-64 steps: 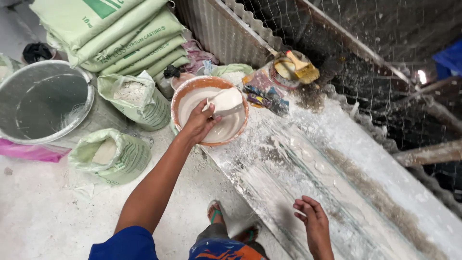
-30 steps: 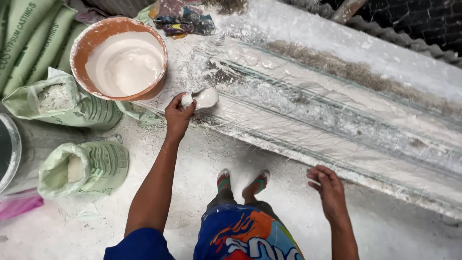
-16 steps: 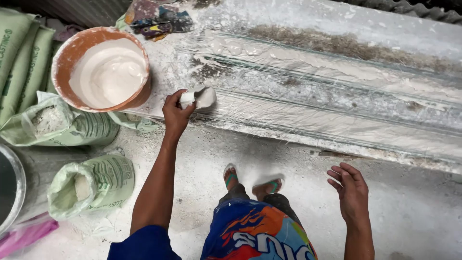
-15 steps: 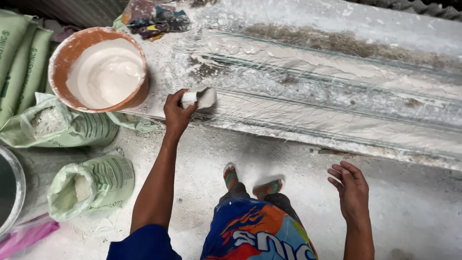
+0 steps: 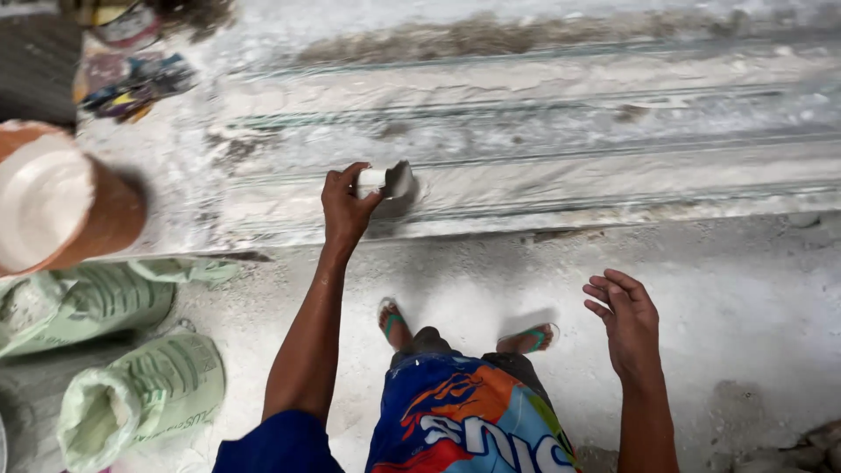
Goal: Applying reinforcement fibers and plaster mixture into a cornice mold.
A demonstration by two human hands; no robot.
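- Plaster work on long ribbed slab (image 5: pixel 543 158), lying flat along floor, grooves running lengthwise.
- L hand (image 5: pixel 343 203) fingers curled tight round white handle of small trowel (image 5: pixel 390 180); blade resting on slab's near strip, approx a third in from slab's left end.
- R hand (image 5: pixel 626 320) free, hanging over bare floor near slab's front edge, well apart from trowel; fingers loosely spread, slightly curled, holding nothing.
- Orange basin (image 5: pixel 53 206) w/ white plaster mix sits at slab's left end, at frame's left edge; looks well filled.
- Green sacks (image 5: pixel 131 385) on floor below basin, one open at top w/ pale powder showing.
- Progress, as judged: slab surface already wet and whitish across most of visible length, patchy streaks, darker dirty band along far edge. Coat looks thin and uneven, so prob. early-to-mid stage; strip right of trowel looks smoother than far strips.
- Left to do, by look: evening out near strip, covering far band.
- Feet in green flip-flops (image 5: pixel 390 317) just behind slab's front edge.
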